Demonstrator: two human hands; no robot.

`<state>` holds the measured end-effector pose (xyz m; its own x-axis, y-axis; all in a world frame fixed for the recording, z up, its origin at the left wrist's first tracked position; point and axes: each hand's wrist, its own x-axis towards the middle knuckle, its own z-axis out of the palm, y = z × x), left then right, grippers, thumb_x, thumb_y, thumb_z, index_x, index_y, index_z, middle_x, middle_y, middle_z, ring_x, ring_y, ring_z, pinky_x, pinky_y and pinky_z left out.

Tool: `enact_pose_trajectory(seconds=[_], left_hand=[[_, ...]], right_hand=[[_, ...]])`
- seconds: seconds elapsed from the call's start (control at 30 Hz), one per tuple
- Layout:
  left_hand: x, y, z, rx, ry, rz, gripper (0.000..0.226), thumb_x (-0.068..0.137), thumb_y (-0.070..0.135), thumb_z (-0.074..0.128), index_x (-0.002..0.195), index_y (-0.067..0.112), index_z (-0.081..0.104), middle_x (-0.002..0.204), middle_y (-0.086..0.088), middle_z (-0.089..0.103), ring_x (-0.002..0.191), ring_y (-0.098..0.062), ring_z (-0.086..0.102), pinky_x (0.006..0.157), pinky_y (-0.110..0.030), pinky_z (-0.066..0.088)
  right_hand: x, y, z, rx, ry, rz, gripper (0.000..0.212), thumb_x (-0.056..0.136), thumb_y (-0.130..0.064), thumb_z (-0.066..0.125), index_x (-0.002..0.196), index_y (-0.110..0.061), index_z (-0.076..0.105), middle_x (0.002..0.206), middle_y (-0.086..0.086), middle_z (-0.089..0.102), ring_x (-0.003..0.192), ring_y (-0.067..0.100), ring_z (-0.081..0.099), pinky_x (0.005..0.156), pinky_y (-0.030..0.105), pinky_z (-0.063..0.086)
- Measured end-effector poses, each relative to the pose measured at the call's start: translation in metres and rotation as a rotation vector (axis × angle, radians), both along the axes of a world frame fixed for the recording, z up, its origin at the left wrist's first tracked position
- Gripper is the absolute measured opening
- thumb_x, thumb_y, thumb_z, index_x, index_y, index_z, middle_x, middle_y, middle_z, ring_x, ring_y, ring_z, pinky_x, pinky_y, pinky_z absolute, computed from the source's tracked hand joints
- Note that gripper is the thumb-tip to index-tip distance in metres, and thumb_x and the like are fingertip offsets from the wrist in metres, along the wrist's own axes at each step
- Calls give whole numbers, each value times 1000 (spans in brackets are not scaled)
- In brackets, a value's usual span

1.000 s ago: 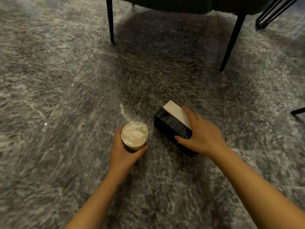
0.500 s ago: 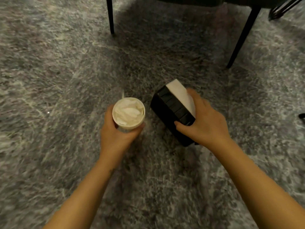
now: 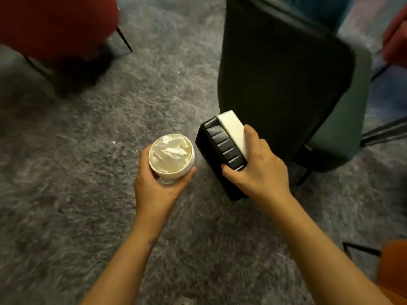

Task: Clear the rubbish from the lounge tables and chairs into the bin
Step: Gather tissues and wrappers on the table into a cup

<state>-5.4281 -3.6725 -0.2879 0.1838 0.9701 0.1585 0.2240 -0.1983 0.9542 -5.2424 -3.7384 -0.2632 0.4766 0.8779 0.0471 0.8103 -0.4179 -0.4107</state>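
Left hand: the left hand (image 3: 158, 188) is curled round a paper cup (image 3: 171, 170) from below and the side, thumb on one wall and fingertips on the other.
Cup: upright, its mouth facing up, stuffed to the rim with crumpled white tissue (image 3: 170, 150).
Right hand: the right hand (image 3: 257, 170) grips a black container (image 3: 218, 146), thumb on its ribbed side and fingers over a white slab (image 3: 233, 128) on top.
Container axis: its long axis runs away from the person, with the far end leaning a little left.
Spacing: cup and container are held side by side at about the same reach, just beside each other; I cannot tell whether they touch.
Key relation: the rubbish is already in both hands, but the bin is not in view, so I cannot tell which way it lies or which hand is nearer to it.
Likely step: carrying both items to the bin.
Surface: mottled grey carpet (image 3: 88, 150) below.
Room: a dark green chair (image 3: 282, 73) stands just beyond the right hand. A red chair (image 3: 55, 25) is at far left and an orange object (image 3: 394, 260) at the right edge.
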Motion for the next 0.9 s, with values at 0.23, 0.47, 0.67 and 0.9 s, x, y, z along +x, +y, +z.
enact_pose_trajectory(seconds=[0.23,0.47,0.67,0.9], left_hand=[[-91,65,269,74,-45,150,61,47,57,75,101,51,49,99,33,60,94,13,57,72,-3,43],[-218,138,409,117,-25,305,71,44,54,76,108,37,51,109,15,61,102,-6,59,87,-34,50],[-318,218,458,146,-1,426,74,43,53,74,110,33,50,109,10,61,105,-14,58,88,-37,48],[-383,348,457,120,15,502,76,43,56,73,111,33,51,110,10,61,102,-15,58,83,-37,48]], right_hand=[[-81,111,259,79,-32,253,92,70,-60,58,143,-26,14,122,6,51,97,29,58,65,31,36],[-202,224,385,179,8,432,88,69,-57,60,139,-26,17,124,4,51,102,29,57,67,34,39],[-287,316,423,231,53,454,90,69,-58,61,141,-26,16,125,6,51,105,32,55,71,36,40],[-339,456,427,242,43,474,89,69,-57,63,139,-27,17,122,7,52,104,33,56,69,35,38]])
